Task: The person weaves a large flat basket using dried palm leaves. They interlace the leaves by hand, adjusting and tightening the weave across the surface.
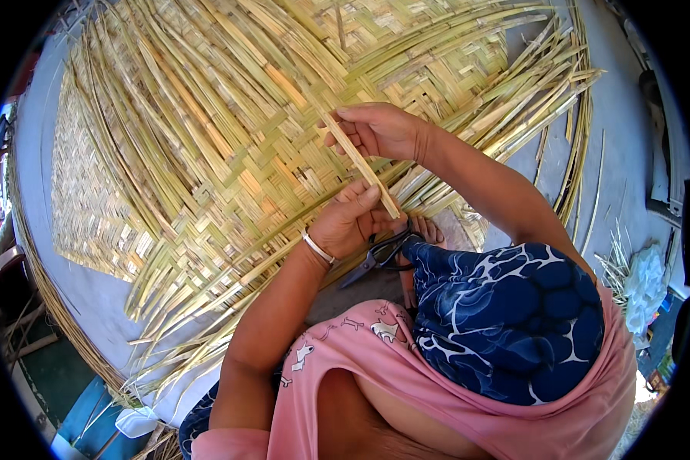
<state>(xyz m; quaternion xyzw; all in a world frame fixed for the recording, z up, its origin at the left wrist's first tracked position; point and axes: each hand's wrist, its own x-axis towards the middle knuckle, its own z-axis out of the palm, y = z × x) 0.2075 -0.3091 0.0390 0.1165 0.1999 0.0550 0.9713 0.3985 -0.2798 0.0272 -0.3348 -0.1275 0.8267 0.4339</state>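
Nearest: pink cloth shirt with white animal print [514,422]. Left hand [345,222] closed, thumb pinning near end of a flat, pale-yellow plant strip [355,157] against fingers. Right hand [379,132] loosely curled, thumb and fingers on strip's far part. Strip held over broad yellow-green woven mat [280,157]. Black-handled metal scissors [371,259] near left hand.
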